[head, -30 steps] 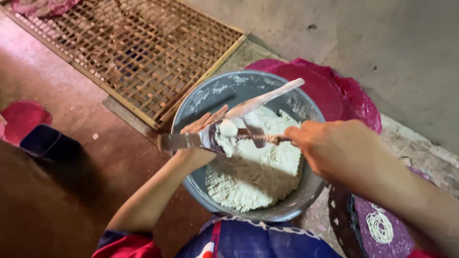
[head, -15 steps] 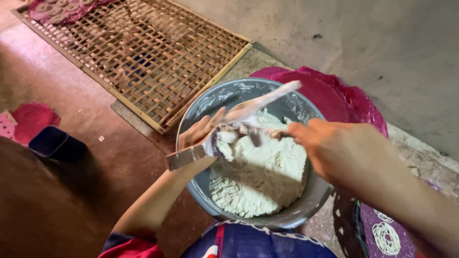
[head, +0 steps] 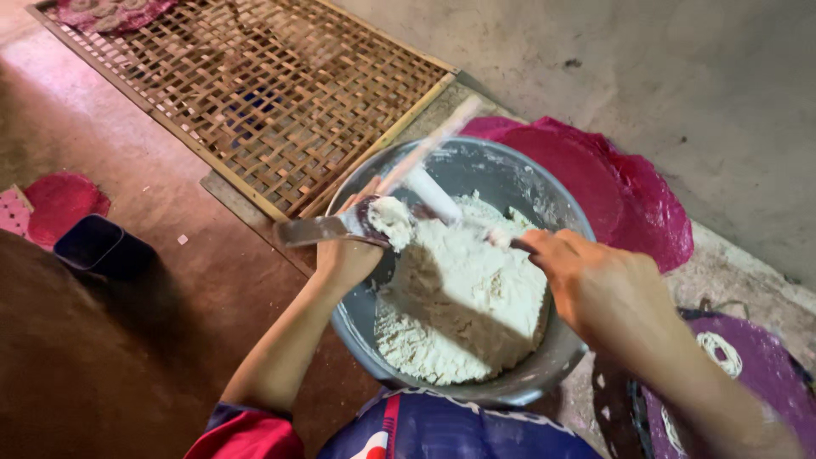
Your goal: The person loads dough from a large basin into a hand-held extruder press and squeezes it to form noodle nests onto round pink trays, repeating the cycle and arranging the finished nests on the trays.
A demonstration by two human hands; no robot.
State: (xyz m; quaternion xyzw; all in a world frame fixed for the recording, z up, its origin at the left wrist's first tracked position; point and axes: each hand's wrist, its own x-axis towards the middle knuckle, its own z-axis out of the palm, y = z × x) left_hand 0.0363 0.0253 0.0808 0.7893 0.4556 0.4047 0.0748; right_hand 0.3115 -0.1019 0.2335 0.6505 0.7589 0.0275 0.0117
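Note:
A grey metal bowl (head: 557, 204) on the floor holds a mound of white floury dough (head: 467, 306). My left hand (head: 344, 255) is over the bowl's left rim, gripping a metal ladle (head: 310, 229) whose handle points left. A lump of dough (head: 389, 219) sticks to the ladle's head. A long pale stick (head: 433, 140), blurred, slants from that hand toward the far rim. My right hand (head: 599, 280) is above the bowl's right side, closed on a thin dough-coated utensil (head: 438, 197) whose blurred tip reaches the ladle.
A woven bamboo lattice tray (head: 255, 93) lies on the floor behind the bowl. A magenta sheet (head: 612, 178) lies by the concrete wall (head: 646, 59). A purple round mat (head: 748, 374) is at the right. At the left are a dark blue container (head: 98, 246) and a red disc (head: 64, 200).
The utensil in my right hand has swept across the ladle's head and is now blurred. The ladle handle has levelled out, pointing left. The dough lump stays on the ladle.

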